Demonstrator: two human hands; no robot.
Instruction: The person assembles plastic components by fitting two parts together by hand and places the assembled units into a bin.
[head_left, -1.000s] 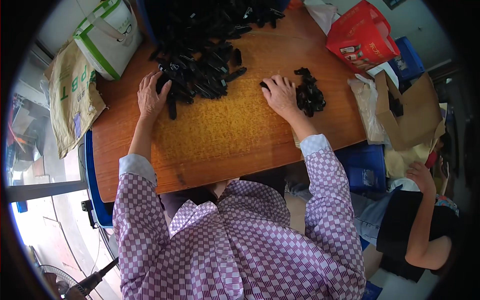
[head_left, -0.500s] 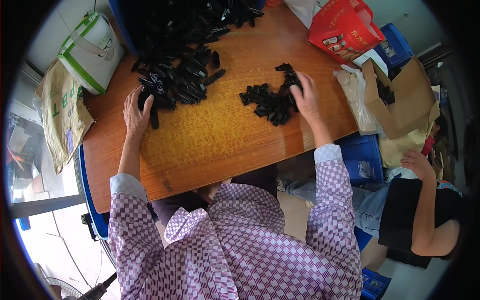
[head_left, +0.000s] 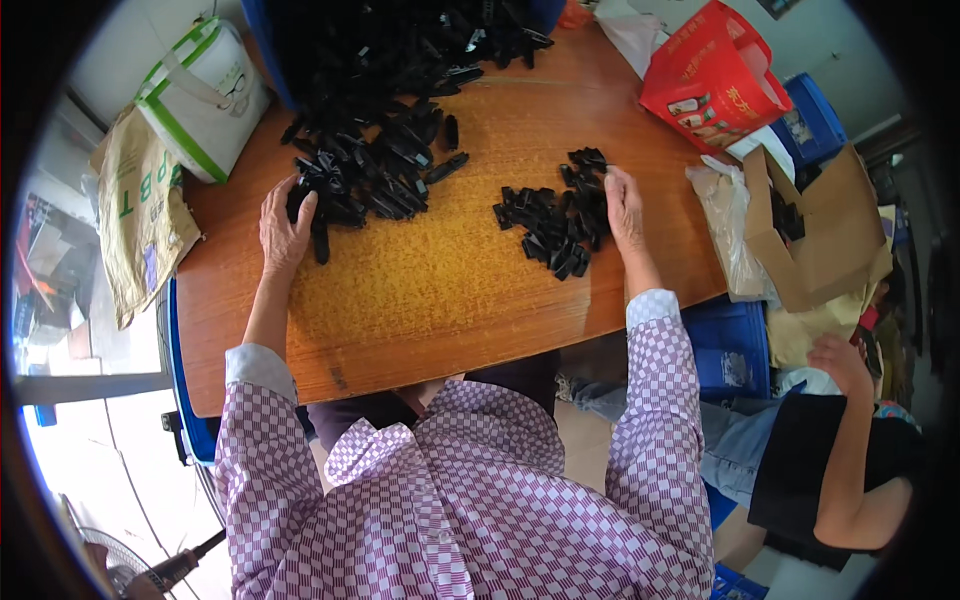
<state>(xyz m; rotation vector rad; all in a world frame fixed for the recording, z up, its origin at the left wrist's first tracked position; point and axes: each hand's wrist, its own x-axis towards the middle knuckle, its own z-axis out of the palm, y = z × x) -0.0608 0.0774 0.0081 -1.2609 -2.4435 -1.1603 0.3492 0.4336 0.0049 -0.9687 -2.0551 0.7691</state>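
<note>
My left hand [head_left: 286,228] rests at the left side of a large heap of black plastic parts [head_left: 375,165], elongated and shiny. Its thumb stands apart from the fingers, which lie against the nearest pieces. To the right is a smaller pile of short black plastic pieces [head_left: 545,225]. Along that pile's right edge lies my right hand [head_left: 626,212], fingers stretched out and side-on to the pieces. No piece shows lifted in either hand.
The heap runs back into a blue bin [head_left: 268,55] on the wooden table [head_left: 430,300]. Left stand a white-green bag [head_left: 205,110] and a sack [head_left: 145,220]. Right are a red bag [head_left: 715,85] and an open carton [head_left: 830,230]. Another person's arm [head_left: 845,440] is at right.
The view has shifted slightly. My right hand's fingers have straightened and drawn to the small pile's right edge, where pieces have shifted a little. My left hand stays beside the heap.
</note>
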